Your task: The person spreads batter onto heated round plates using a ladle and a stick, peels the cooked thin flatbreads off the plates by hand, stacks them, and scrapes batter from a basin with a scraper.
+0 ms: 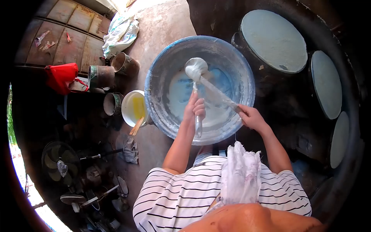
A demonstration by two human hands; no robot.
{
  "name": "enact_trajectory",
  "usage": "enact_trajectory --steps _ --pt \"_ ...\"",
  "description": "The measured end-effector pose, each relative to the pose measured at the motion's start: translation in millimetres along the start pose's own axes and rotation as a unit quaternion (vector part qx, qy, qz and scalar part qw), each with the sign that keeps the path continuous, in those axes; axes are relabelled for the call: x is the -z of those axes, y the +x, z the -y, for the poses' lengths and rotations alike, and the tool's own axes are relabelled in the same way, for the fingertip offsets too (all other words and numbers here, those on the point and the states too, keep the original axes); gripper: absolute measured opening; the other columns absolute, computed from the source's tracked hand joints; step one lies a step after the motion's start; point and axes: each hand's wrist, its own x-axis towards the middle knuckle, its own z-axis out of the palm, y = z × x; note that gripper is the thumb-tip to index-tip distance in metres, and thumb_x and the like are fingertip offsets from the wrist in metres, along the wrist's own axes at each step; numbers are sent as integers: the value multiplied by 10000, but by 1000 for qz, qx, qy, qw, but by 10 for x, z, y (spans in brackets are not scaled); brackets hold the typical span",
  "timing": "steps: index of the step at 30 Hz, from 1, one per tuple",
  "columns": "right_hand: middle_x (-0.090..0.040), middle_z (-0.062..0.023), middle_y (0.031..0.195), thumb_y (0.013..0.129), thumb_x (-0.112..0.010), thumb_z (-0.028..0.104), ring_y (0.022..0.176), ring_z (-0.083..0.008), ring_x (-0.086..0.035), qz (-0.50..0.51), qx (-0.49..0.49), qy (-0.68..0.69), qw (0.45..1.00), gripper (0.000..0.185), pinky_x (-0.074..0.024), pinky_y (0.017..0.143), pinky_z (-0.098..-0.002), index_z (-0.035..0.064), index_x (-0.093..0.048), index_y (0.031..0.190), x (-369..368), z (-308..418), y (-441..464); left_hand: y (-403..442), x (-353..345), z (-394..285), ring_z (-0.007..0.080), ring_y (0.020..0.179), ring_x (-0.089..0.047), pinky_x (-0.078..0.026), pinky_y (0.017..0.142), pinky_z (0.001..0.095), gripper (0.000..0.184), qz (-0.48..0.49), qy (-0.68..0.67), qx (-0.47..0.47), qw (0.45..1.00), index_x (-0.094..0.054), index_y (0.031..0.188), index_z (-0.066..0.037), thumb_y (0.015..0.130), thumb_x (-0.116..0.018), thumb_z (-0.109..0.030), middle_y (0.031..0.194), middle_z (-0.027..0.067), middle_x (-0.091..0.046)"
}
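My left hand (194, 108) is closed around the handle of a ladle (196, 69), whose round head is coated with thick white paste. My right hand (252, 116) grips the lower end of a flat, white-smeared stick (218, 93). The stick's far end meets the ladle just below its head; whether it scrapes or only rests there I cannot tell. Both tools are over a large blue tub (247, 75) with whitish residue on its walls. White and bluish material (179, 91) covers its bottom.
To the left stands a white bucket (125, 106) with yellow inside and a wooden stick (137, 126). Several rusty cans and a red bag (61, 77) are beyond. On the right are round containers with pale tops (274, 40). A fan (60, 160) is at lower left.
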Motion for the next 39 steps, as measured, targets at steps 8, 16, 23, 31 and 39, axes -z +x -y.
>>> enact_trajectory --steps 8,16,23,31,39 --pt "-488 -14 564 971 -451 132 370 -35 -358 43 261 216 940 386 -306 347 -185 10 -435 1337 496 1361 -692 -1145 -2126 426 51 332 -321 -289 278 191 446 303 163 22 939 -350 681 -62 1006 -350 -366 575 5 -346" --pt "-487 -17 543 963 -489 188 370 -42 -372 1 167 274 947 404 -318 348 -194 32 -442 1332 31 1067 -986 -1342 -2119 287 43 323 -315 -278 282 207 405 206 74 102 970 -360 677 -97 1004 -359 -337 461 -63 -298" --pt "-475 -5 515 960 -431 128 367 -36 -375 -47 43 318 946 357 -316 347 -183 -13 -473 1286 -334 617 -1250 -1301 -1501 211 72 349 -316 -307 322 212 389 80 32 182 980 -552 953 -33 1016 -322 -340 530 -19 -308" --pt "-493 8 554 964 -464 164 387 -39 -391 -74 42 371 925 298 -343 370 -188 15 -506 1219 -612 104 -943 -458 -1363 160 48 403 -350 -345 386 194 375 0 -29 320 947 -315 651 -121 992 -379 -264 501 -43 -337" --pt "-516 -32 552 971 -444 206 372 -62 -415 -292 201 408 841 378 -334 364 -189 60 -454 1320 -486 -69 -2115 -469 -1895 1567 44 374 -218 -219 348 176 277 133 432 303 839 -405 1275 -333 1000 -398 -301 591 -61 -298"
